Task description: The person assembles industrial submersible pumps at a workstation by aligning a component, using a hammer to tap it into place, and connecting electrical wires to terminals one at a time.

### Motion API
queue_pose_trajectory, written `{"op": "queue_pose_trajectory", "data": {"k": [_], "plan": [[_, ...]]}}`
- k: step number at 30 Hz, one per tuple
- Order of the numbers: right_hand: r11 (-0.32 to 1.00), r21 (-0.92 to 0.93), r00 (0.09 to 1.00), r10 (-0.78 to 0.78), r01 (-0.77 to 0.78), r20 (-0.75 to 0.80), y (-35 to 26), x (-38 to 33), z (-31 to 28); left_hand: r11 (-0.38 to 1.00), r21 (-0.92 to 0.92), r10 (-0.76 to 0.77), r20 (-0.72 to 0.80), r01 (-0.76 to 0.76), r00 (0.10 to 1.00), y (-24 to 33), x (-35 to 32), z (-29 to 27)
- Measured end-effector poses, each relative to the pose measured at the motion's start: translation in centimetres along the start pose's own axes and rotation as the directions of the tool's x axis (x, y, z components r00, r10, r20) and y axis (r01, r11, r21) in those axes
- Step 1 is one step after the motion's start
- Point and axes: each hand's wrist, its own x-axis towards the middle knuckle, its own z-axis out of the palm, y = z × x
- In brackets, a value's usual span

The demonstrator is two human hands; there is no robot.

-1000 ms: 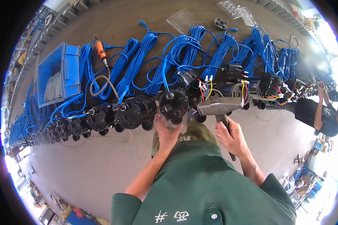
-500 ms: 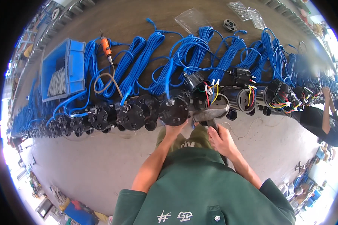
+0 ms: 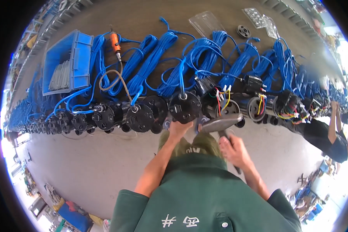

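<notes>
At left we see a blue bin of grey rods, an orange tool to its right. Farther back on the brown table lies a dark disc between clear plastic trays.

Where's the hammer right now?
Head view, right of centre: the hammer is in the right grip, its head lower-right of the nearest blue-cabled black cap.

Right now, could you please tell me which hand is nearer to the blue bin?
Left. The left hand, below a round black cap, is right of the blue bin; the right hand, holding a hammer, is farther right.
</notes>
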Motion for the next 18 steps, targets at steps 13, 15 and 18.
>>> {"op": "queue_pose_trajectory", "data": {"k": [13,15,18], "plan": [[0.963,0.182,0.98,-0.192,0.198,-0.046,-2.1,-0.3,-0.6,0.983,0.184,-0.009,0.091,-0.008,0.996,-0.6,0.3,-0.7],[0.931,0.27,0.967,-0.221,0.247,-0.125,-2.8,-0.5,-0.3,0.991,0.091,0.095,0.044,-0.099,0.995,-0.4,0.3,-0.6],[0.961,0.085,0.949,-0.244,0.265,-0.2,-0.4,1.3,2.6,0.983,0.053,0.179,-0.019,-0.178,0.984,-1.9,0.6,-0.4]]}}
